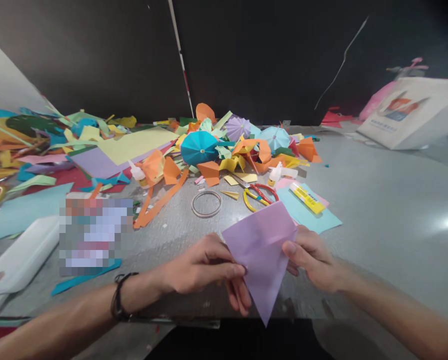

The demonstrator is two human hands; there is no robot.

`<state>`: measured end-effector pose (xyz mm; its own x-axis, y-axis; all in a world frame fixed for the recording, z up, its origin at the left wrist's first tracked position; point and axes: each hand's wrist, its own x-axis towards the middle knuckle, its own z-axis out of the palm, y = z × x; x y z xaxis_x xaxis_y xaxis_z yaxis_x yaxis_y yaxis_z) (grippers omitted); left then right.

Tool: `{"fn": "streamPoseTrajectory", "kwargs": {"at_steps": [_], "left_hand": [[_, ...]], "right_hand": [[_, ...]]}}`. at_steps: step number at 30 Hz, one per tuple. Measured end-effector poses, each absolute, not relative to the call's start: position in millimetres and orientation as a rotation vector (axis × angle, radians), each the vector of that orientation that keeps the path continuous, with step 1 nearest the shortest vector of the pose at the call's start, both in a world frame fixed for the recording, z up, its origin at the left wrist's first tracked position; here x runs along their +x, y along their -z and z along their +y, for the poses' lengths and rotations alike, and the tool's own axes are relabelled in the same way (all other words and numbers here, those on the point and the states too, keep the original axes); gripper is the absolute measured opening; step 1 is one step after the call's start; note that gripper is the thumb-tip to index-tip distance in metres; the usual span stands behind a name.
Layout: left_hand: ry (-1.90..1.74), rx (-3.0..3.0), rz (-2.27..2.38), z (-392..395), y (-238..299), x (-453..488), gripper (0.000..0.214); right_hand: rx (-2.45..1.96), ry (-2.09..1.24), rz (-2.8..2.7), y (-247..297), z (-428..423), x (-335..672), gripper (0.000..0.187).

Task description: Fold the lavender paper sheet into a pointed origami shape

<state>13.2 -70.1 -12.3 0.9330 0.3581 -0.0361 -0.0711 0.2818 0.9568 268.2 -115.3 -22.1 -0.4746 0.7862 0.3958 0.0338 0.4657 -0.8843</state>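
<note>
A folded sheet of purple paper (266, 255) is held up between both hands near the table's front edge, its pointed end hanging down. My left hand (208, 270) pinches its left edge with the thumb in front and the fingers behind. On the opposite edge, my right hand (314, 257) grips the paper with its thumb on the near face. Just beyond the paper lie red-and-yellow-handled scissors (261, 194). A metal ring (206, 204) rests to their left. Right of the scissors, a yellow glue stick (307, 198) sits on light blue paper (331, 220).
Coloured paper scraps (156, 172) heap along the back, with a blue pleated paper disc (199, 148) among them. Small glue bottles (275, 175) stand before the heap. A white bag (407, 115) is at the far right, a white case (23, 255) at the left.
</note>
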Motion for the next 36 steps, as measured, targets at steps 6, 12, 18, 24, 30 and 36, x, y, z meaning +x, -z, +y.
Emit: {"fn": "streamPoseTrajectory", "kwargs": {"at_steps": [6,12,18,24,30,36], "left_hand": [[-0.282,1.389,0.297,-60.6,7.8,9.1,0.039],[-0.215,1.531,0.325,-51.3,4.3,6.1,0.046],[-0.24,1.58,0.377,-49.8,1.5,6.6,0.047],[-0.242,1.537,0.371,-48.4,8.2,6.4,0.046],[-0.243,1.418,0.387,-48.9,11.8,5.6,0.042],[-0.234,1.321,0.398,-48.6,5.6,5.1,0.039]], "right_hand": [[-0.825,-0.66,-1.666,15.8,-113.5,279.4,0.033],[-0.988,-0.725,-2.013,4.7,-108.3,283.9,0.025],[-1.062,-0.842,-1.906,2.7,-107.8,279.6,0.019],[-1.061,-0.857,-1.834,3.4,-106.3,276.2,0.017],[-0.99,-0.939,-1.825,0.6,-107.8,280.0,0.021],[-0.89,-0.926,-1.927,1.4,-108.8,286.0,0.032]]}}
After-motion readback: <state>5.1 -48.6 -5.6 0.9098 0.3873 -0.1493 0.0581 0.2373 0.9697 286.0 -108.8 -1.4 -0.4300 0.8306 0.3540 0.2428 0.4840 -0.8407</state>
